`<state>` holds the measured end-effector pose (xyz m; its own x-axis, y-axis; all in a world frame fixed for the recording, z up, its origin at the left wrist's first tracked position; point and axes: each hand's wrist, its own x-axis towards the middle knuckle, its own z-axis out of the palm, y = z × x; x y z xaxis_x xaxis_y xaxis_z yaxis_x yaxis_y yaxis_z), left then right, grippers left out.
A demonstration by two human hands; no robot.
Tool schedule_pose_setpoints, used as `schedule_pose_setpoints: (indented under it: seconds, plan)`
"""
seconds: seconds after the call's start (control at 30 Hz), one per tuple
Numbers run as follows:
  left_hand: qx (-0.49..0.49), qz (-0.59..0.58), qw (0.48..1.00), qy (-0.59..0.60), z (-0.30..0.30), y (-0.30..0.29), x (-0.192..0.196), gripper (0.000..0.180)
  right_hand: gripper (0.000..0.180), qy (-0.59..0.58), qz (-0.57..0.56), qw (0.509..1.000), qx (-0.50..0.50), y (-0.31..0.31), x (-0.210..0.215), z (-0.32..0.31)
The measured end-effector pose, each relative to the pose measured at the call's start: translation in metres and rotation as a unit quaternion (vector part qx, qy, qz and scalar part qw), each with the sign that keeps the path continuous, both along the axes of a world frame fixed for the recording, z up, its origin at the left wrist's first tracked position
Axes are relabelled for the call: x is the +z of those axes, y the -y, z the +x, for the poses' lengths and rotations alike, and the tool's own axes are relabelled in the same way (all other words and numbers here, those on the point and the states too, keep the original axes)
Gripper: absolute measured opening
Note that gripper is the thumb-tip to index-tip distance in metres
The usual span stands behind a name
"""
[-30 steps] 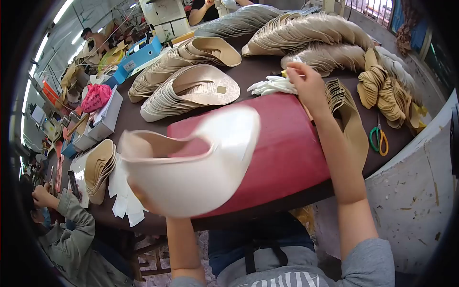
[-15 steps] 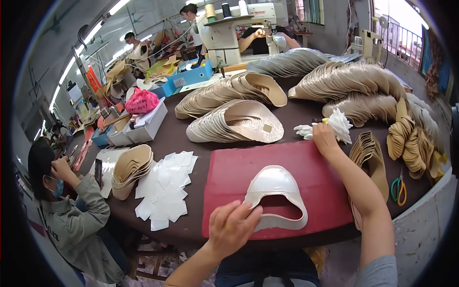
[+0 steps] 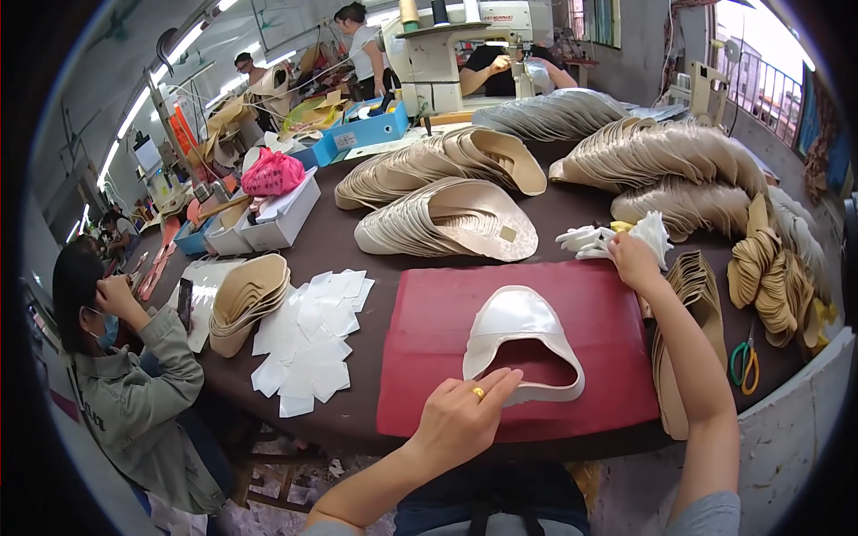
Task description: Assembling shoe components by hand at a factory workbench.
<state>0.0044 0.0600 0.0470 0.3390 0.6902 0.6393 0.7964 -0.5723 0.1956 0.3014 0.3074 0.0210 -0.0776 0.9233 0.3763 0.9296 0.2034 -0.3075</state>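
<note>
A glossy white shoe upper [image 3: 516, 314] with a wide opening lies on the red mat [image 3: 429, 339] in front of me. My left hand [image 3: 465, 413], a gold ring on one finger, is closed at the near left edge of the upper, thumb and forefinger pinched on its rim. My right hand [image 3: 635, 261] reaches to the far right corner of the mat, fingers bent down against a bunched white cloth glove [image 3: 657, 239]. What its fingertips hold, if anything, is hidden. Beside my right forearm stands a stack of beige shoe pieces [image 3: 695, 295].
White sheet pieces [image 3: 308, 344] lie left of the mat. Nested beige uppers [image 3: 447, 223] fill the far side. Green-and-orange scissors [image 3: 744, 364] rest at the right edge. A masked person [image 3: 143, 384] sits at the left; a sewing machine [image 3: 433, 71] stands behind.
The white upper has shifted slightly away from me on the mat. My left hand's fingers have closed from a loose spread into a pinch. My right hand stays by the white glove.
</note>
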Motion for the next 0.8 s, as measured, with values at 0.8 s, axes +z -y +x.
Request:
schedule_pose_setpoints:
  seconds: [0.8]
  plan:
    - [-0.021,-0.065,0.997,0.026,-0.001,0.022,-0.001,0.031,0.025,0.0,-0.026,0.998,0.049,0.046,-0.007,0.017]
